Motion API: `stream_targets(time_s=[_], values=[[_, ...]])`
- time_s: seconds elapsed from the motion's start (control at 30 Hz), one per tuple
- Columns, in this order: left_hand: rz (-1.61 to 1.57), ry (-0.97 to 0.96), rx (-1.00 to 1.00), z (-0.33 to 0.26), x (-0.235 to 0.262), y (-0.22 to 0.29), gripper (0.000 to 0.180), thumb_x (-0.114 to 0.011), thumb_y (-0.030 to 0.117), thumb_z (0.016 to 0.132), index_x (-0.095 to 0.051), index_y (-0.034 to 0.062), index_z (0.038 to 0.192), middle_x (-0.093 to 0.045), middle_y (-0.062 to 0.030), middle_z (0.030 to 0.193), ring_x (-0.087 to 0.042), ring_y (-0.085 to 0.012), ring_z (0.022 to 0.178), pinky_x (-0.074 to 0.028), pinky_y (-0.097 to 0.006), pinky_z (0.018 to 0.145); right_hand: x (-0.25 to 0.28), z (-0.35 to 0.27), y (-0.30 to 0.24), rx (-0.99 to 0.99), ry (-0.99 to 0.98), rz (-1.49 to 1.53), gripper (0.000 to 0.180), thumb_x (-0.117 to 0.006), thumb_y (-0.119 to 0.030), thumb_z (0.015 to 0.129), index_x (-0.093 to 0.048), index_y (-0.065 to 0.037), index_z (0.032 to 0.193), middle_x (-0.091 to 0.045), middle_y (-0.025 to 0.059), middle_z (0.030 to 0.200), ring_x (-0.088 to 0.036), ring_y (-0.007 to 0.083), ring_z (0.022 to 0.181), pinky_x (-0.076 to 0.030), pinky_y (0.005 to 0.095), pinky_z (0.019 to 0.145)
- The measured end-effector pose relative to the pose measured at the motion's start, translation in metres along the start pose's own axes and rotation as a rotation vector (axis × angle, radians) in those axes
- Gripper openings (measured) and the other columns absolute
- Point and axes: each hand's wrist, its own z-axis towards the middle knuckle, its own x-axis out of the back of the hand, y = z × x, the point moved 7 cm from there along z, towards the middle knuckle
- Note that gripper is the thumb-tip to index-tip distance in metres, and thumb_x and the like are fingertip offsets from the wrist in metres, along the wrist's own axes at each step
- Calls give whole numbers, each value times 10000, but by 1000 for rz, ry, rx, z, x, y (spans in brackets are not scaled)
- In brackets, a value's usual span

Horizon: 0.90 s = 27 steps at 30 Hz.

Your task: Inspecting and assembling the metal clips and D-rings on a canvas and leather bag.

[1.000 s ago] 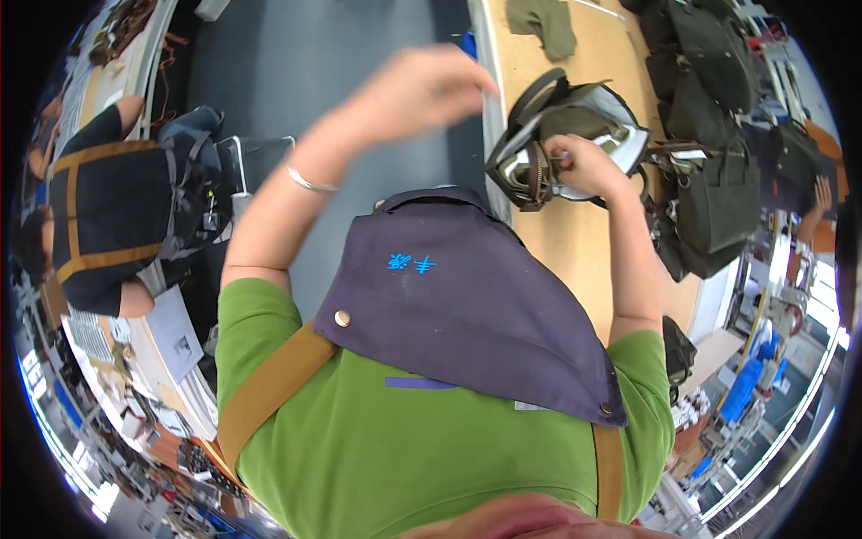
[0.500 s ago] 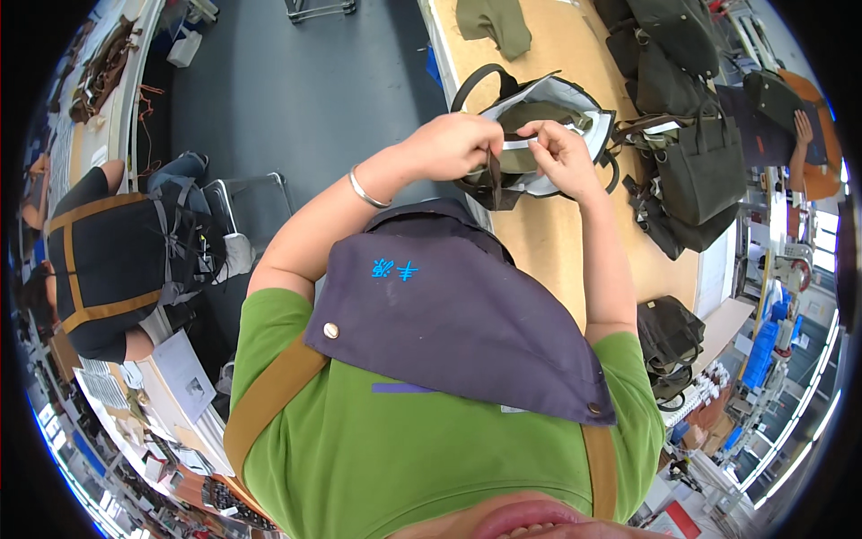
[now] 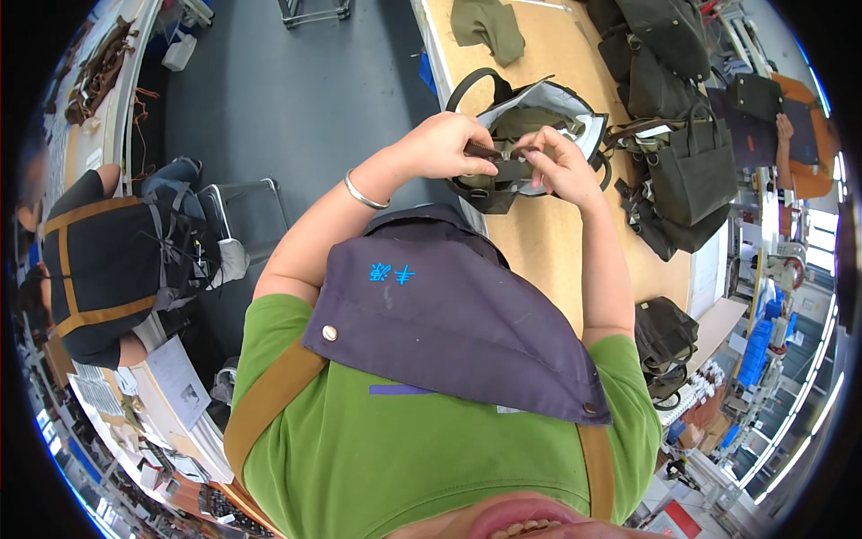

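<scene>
On the pale work table stands an open dark bag [image 3: 480,199] with a pale grey lining, an olive inner part and a black looped handle [image 3: 462,87]. Over its near rim, my left hand [image 3: 449,148] is closed in a pinch on a dark brown strip [image 3: 481,150]. My right hand [image 3: 561,168] faces it from the other side, thumb and forefinger pinched on the strip's other end. Between the fingertips, a small light piece shows; its kind is too small to tell. The lower part of the bag is hidden behind its near side.
An olive cloth piece [image 3: 488,30] lies farther up the table [image 3: 557,260]. Several dark bags [image 3: 691,166] are piled along its right side, another dark bag [image 3: 664,346] nearer. One co-worker [image 3: 804,135] is at the far right, another [image 3: 99,265] at the left beside a metal-framed stool [image 3: 247,211].
My left hand has turned, and the brown strip that hung down from it now stretches level toward my right hand. My right hand has moved slightly down. The whole view has shifted a little.
</scene>
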Motion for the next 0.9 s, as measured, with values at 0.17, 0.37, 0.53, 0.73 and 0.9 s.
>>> stream_targets(time_s=[0.17,0.37,0.53,0.73,0.9], values=[[213,140,117,2,1,5,266,-753,291,752,-730,50,861,-655,-113,695,-631,-291,659,-479,-376,621,-1,-5,10,-126,-69,-8,193,-604,-175,943,-455,-77,868,-541,-23,722,-520,39,568,-429,210,491],[-160,82,172,6,-3,-5,159,-731,217,780,-743,92,878,-686,-100,729,-664,-252,703,-508,-345,637,-5,-11,11,-176,-276,31,123,-722,-80,817,-686,-13,914,-636,-32,758,-519,14,630,-411,189,556],[382,592,-99,8,10,19,121,-709,174,764,-749,186,878,-689,-39,746,-678,-242,712,-518,-350,683,-10,-5,10,-146,-320,-197,80,-722,-69,797,-699,-5,839,-636,-33,704,-538,34,646,-434,215,591],[419,353,-18,3,-3,30,180,-668,99,773,-655,137,949,-572,-66,929,-610,-297,847,-498,-435,710,12,2,-3,-278,-5,-419,235,-700,-163,840,-682,31,970,-659,46,757,-594,103,574,-496,265,529],[368,308,-219,-23,-67,49,208,-718,161,760,-585,115,914,-583,-90,896,-616,-302,807,-514,-405,671,5,5,18,-328,-106,-216,274,-646,-175,903,-625,30,1084,-673,60,808,-650,97,653,-526,237,553]])
